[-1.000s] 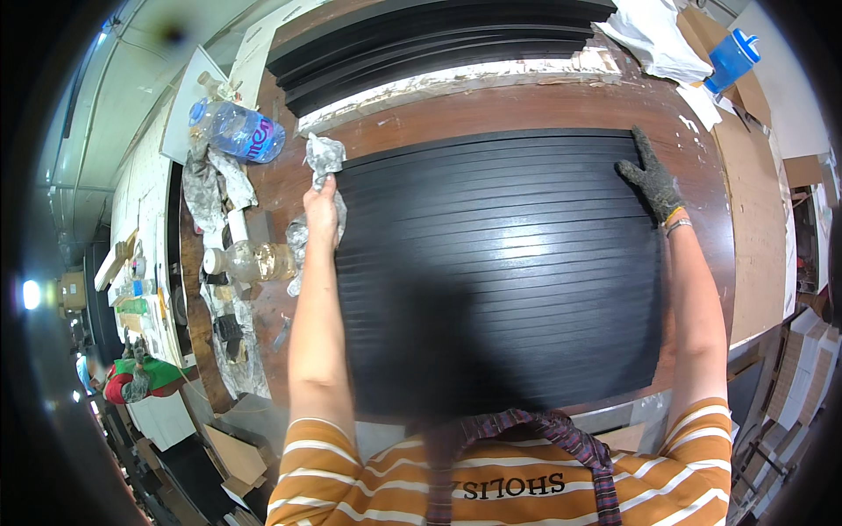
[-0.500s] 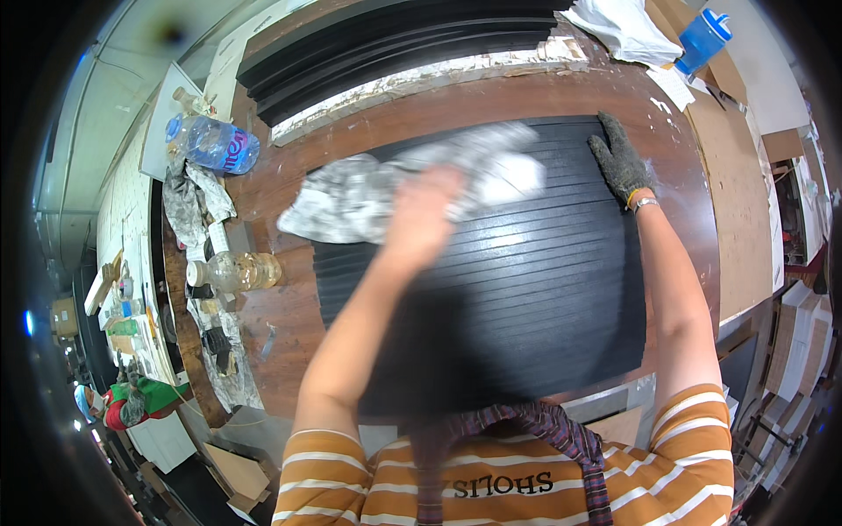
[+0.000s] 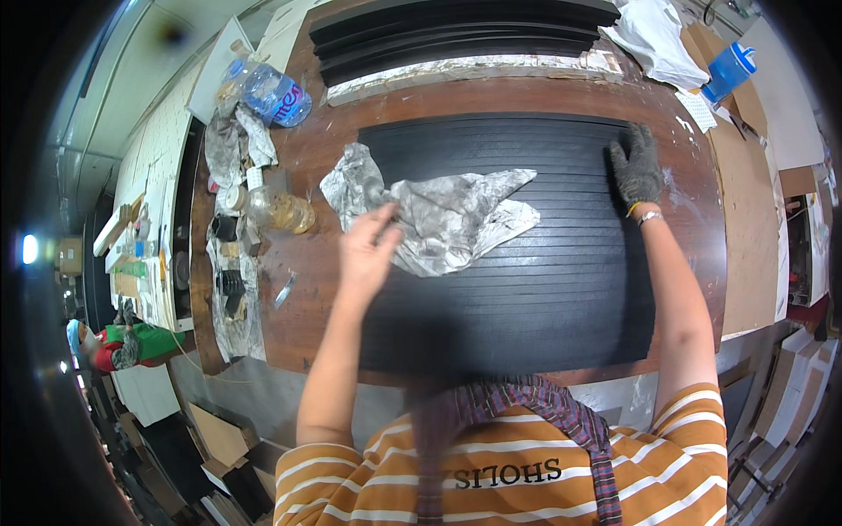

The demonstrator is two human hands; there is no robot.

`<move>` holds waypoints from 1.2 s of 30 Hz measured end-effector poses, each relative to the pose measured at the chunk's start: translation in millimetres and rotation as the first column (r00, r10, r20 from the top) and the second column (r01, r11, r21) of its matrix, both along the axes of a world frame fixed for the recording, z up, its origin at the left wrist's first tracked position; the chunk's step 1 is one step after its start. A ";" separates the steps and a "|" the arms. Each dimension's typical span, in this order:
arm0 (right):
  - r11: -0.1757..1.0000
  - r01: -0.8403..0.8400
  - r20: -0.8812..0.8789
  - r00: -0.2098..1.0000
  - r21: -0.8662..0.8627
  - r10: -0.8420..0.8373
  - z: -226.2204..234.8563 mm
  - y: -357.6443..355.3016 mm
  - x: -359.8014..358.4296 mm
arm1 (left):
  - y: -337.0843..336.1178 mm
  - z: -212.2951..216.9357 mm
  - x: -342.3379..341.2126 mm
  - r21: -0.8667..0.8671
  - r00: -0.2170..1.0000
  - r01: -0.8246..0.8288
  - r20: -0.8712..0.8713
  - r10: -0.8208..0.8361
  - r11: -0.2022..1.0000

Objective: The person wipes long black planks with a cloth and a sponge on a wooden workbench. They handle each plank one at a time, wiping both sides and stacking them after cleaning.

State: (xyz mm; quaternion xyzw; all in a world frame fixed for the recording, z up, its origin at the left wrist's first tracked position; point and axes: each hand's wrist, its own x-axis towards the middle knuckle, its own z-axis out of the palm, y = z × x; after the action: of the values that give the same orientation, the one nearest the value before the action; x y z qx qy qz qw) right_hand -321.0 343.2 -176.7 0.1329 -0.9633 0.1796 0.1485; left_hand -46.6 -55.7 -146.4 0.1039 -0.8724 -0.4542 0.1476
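A black slatted panel (image 3: 526,307) with parallel grooves lies flat before me on the brown table. On its left part rests a crumpled white rag (image 3: 465,215) with grey smudges, one end hanging past the panel's left edge. My bare left hand (image 3: 367,254) is at the rag's near left side, fingers loosely apart against the cloth, not visibly gripping it. In a dark grey knit glove, my right hand (image 3: 638,167) lies flat with fingers stretched on the panel's far right edge.
Black strips (image 3: 465,31) are stacked at the back on a whitish board. To the left are a large clear bottle (image 3: 276,95), a smaller bottle with yellowish contents (image 3: 285,210) and stained cloths. A blue jug (image 3: 730,72) stands far right. Another person (image 3: 123,346) is off left.
The rag and my left hand have stopped their blurred sweep. The hand is now left of where it was, its fingers loosened at the cloth. My right hand still rests on the panel edge.
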 end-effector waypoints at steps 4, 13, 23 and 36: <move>0.932 -0.295 -0.046 0.955 -0.208 0.292 18.5 -57.9 79.1 | -26.1 15.1 5.9 -0.410 0.995 -0.056 -0.093 0.019 0.910; 0.695 -0.718 0.060 0.696 0.028 0.716 49.1 -152.8 157.5 | -36.1 -1.5 14.4 -0.662 0.998 0.066 0.057 -0.037 0.746; 0.903 -0.349 0.254 0.877 -0.250 0.409 83.7 -112.2 164.6 | -6.1 45.0 87.4 0.421 0.965 -0.062 -0.204 0.162 0.905; 0.519 -0.747 0.221 0.471 -0.416 0.854 97.8 -203.7 250.5 | 23.2 83.2 132.6 0.926 0.988 0.147 -0.157 0.001 0.349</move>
State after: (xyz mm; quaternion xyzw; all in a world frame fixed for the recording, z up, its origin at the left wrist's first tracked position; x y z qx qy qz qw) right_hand -70.5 139.5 -78.9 0.5114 -0.7601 0.3764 -0.1380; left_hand 86.0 -32.4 -63.2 0.1007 -0.4511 -0.8813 0.0979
